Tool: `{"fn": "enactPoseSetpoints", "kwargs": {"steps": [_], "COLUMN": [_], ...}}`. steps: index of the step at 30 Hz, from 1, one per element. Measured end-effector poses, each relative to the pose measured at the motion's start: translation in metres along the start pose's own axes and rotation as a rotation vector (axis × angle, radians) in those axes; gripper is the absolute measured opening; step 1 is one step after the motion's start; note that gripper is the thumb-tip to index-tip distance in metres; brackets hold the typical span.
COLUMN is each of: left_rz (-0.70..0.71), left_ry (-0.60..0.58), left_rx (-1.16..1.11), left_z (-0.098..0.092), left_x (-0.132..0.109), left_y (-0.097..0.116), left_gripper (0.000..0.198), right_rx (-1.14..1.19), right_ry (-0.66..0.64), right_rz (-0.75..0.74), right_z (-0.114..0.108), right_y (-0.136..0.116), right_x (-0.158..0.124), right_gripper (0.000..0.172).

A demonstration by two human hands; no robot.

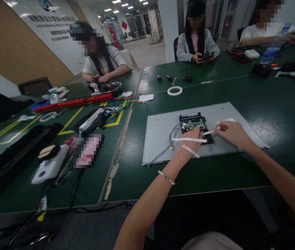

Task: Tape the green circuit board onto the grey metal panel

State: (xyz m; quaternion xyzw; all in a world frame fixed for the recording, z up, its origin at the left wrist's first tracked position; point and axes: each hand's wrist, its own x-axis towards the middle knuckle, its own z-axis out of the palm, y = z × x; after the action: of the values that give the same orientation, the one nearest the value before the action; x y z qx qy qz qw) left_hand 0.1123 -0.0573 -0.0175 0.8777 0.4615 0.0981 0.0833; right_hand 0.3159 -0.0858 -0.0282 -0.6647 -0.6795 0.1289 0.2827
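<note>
A grey metal panel [163,139] lies flat on the green table. On it sits a black module with a green circuit board [192,122] and a bundle of grey wires [172,133]. My left hand [192,140] rests on the module with its fingers curled; two white tape strips [189,140] stick to its back and wrist. My right hand [229,130] pinches the end of another white tape strip [211,132] that runs toward the left hand.
A roll of white tape [175,91], small black parts and a wrench [174,81] lie further back. To the left are red power strips [85,101], cables, black devices and a white device [50,166]. Three other people sit at the far side.
</note>
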Motion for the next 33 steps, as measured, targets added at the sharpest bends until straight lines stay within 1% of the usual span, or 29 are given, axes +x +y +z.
{"fn": "enactPoseSetpoints", "kwargs": {"steps": [2,6,14,18,21,25,29,33], "left_rz": [-0.016,-0.015,0.054,0.046,0.042,0.024,0.007,0.025], "left_ry": [0.003,-0.001,-0.051,-0.065,-0.053,-0.032,-0.041,-0.039], "left_rx": [-0.01,0.008,0.064,0.055,0.044,0.042,0.041,0.062], "left_z": [-0.001,-0.001,-0.002,-0.002,0.0,0.0,-0.005,-0.009], "left_x": [0.0,0.001,-0.001,0.0,0.0,0.0,-0.001,-0.003], "left_y": [-0.001,-0.002,-0.001,-0.001,-0.002,-0.002,-0.003,-0.005], "left_gripper": [0.029,0.027,0.03,0.029,0.028,0.027,0.027,0.024], "right_rx": [0.024,0.026,-0.041,-0.038,-0.028,-0.012,-0.009,-0.019], "right_ry": [0.013,-0.021,-0.052,-0.062,-0.073,-0.035,0.041,0.037], "right_rz": [-0.001,-0.017,-0.057,-0.046,-0.007,0.037,0.017,-0.012], "right_z": [-0.002,-0.002,0.006,0.006,0.006,0.007,0.008,0.006], "right_y": [-0.001,-0.001,-0.002,-0.001,0.001,0.006,0.014,0.015], "right_x": [0.0,-0.001,-0.002,-0.001,0.0,0.001,0.001,0.001], "right_gripper": [0.025,0.026,0.023,0.023,0.023,0.025,0.031,0.026]}}
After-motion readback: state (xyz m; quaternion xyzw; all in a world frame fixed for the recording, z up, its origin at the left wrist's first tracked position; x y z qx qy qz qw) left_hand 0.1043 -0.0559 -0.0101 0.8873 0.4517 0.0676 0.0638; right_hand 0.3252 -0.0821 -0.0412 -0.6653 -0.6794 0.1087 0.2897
